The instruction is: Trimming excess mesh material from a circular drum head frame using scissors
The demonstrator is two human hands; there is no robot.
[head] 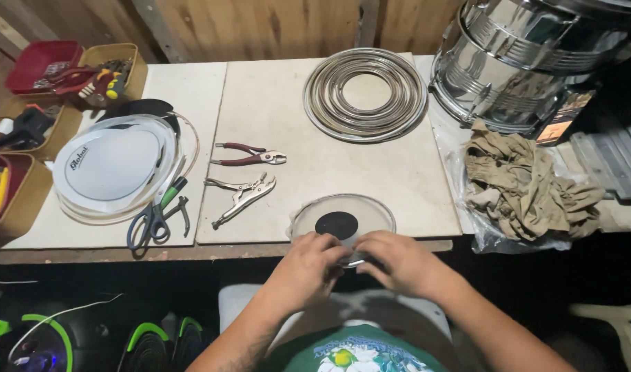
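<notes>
Pale boards make up the work table (370,172), and it stands against a wall of brown wooden planks (260,21) in a dim room. Right at the near edge of the table lies a round clear drum skin (343,215) with a black dot in its middle. It sticks out a little over the edge, toward the person. Both hands are on its near rim. The left hand (307,267) is curled with its fingers bent onto the rim, and the right hand (398,260) is curled beside it, pinching the same rim. The two hands almost touch each other. They hide the near part of the skin, so what the fingertips grip there cannot be seen well. A bit farther, to the left, lie silver locking pliers (243,196) and then pliers with red handles (250,156). More to the left are scissors with a green and blue handle (155,215), touching a stack of white drum skins (115,165). At the left edge sit brown and red trays (26,179) full of small tools. On the right, a crumpled tan cloth (529,182) lies on a clear plastic bag. Far back in the middle is a pile of shiny metal hoops (365,93). At the far right stands a shiny silver drum shell (515,62). Nothing lies between the hands and the drum skin.
</notes>
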